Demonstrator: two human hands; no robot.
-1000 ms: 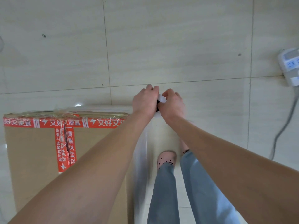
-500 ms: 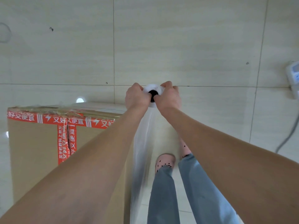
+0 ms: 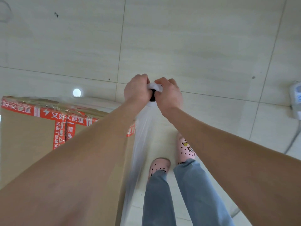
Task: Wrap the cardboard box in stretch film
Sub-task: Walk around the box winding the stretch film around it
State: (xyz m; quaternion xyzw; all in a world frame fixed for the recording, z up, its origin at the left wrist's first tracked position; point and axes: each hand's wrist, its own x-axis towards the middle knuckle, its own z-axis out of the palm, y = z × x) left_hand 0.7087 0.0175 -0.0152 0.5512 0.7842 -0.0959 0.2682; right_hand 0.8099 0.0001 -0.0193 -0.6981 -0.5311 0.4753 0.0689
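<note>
Box (image 3: 24,141) fills the lower left, standing on the tiled floor (image 3: 195,46), its brown face crossed by red printed tape (image 3: 61,131). Wrinkled clear film clings along its far edge. A round glare spot (image 3: 76,92) shines on the tile just beyond it.

At the centre, past the box's right edge, the left hand (image 3: 136,92) curls tight round the left side of the roll (image 3: 154,86). The roll is seen end on, its white rim and dark core hole showing between the knuckles. A sheet of film (image 3: 140,144) runs from the roll down along the box's right side. The right hand (image 3: 169,95) grips the roll's other side, fingers wrapped over the rim and nearly touching the left hand.

Below the hands, two pink clogs (image 3: 184,149) and blue jeans (image 3: 187,193) stand just beside the film. A white power strip (image 3: 295,98) lies at the right edge of view, its cord (image 3: 291,144) trailing toward the camera.
</note>
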